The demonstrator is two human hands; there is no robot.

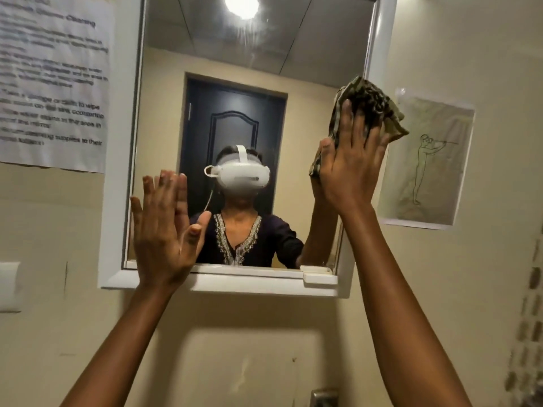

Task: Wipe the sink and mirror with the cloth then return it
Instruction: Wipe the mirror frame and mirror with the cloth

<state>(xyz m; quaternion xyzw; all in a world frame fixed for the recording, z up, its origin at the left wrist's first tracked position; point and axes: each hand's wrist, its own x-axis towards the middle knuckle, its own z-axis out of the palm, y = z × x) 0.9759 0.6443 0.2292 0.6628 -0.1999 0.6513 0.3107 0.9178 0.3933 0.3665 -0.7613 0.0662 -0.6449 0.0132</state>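
Note:
A white-framed mirror hangs on the beige wall ahead. My right hand presses a crumpled dark patterned cloth flat against the mirror's right edge, fingers spread over it. My left hand is raised with fingers apart and palm flat near the mirror's lower left corner, holding nothing. The mirror reflects a person wearing a white headset, a dark door and a ceiling light. The sink is out of view; only a bit of metal shows at the bottom.
A printed instruction sheet is taped to the wall left of the mirror. A line drawing on paper hangs to its right. A white ledge runs under the mirror. A wall switch sits at far left.

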